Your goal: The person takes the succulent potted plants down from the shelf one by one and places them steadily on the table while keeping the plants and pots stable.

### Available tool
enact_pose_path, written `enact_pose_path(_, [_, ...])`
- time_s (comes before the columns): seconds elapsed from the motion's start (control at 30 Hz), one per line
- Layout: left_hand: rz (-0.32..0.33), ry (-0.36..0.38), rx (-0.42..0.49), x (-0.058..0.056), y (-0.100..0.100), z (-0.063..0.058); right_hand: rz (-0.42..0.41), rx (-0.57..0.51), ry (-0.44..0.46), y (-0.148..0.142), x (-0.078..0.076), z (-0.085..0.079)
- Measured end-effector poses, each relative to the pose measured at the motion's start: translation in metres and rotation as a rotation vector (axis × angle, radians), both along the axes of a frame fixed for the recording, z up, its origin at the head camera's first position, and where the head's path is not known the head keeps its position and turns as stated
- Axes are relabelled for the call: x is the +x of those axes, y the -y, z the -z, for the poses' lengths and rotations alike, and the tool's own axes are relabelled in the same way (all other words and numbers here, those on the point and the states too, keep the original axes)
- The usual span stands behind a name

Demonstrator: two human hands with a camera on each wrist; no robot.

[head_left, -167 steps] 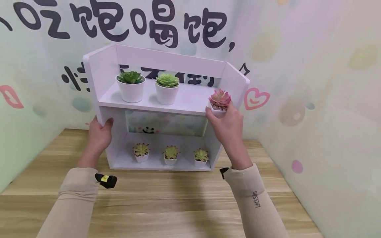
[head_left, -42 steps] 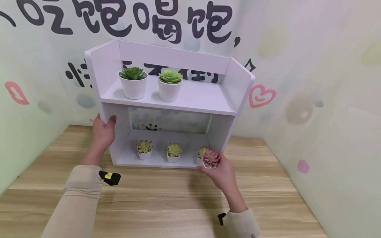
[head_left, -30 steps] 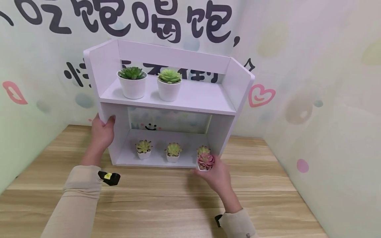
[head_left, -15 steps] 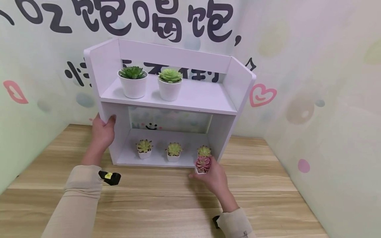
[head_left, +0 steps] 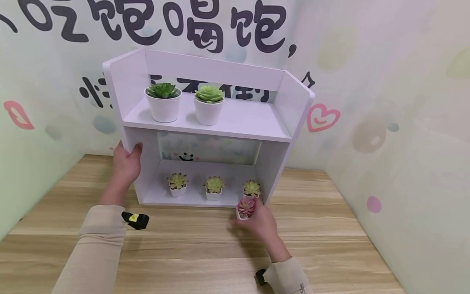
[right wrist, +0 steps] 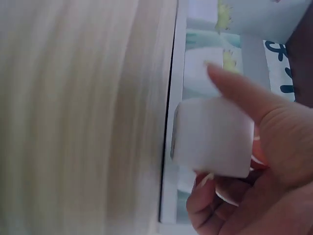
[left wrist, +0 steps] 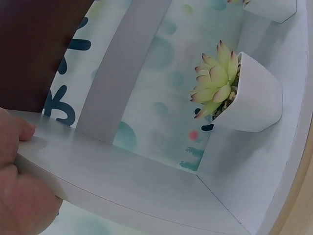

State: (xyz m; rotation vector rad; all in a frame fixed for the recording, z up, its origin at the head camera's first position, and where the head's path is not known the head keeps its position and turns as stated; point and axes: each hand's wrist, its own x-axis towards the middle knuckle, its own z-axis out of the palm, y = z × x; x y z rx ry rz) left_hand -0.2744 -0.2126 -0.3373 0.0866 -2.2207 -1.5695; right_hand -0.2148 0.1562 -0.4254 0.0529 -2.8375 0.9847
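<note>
Wooden table (head_left: pixel 183 253), white shelf (head_left: pixel 205 128), left fingers (head_left: pixel 137 150) gripping its side, right fingers (right wrist: pixel 239 92) pinching pink potted succulent (head_left: pixel 245 208)

two plants (head_left: pixel 208 107) on the upper shelf (head_left: pixel 251 119), three plants (head_left: pixel 213 188) on the lower shelf (head_left: pixel 196 194), another plant (head_left: pixel 245 209) before the rightmost of these

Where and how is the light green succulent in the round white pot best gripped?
Likely around the upright round white pot, at its bare sides below the leaves, from the front right: the white two-tier shelf is open there, while the dark green succulent stands left.
</note>
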Motion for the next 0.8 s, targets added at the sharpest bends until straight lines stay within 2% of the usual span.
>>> enact_pose_path(0.13, [0.018, -0.011, 0.000, 0.000, 0.000, 0.001, 0.005, -0.002, -0.001, 0.002, -0.001, 0.005])
enact_pose_path(0.43, [0.007, -0.020, 0.000, 0.002, -0.002, -0.001, 0.013, 0.001, 0.015, 0.005, 0.000, 0.010])
enact_pose_path(0.8, [0.008, -0.011, 0.000, 0.001, -0.001, 0.001, 0.068, -0.015, 0.037, 0.007, -0.001, 0.015])
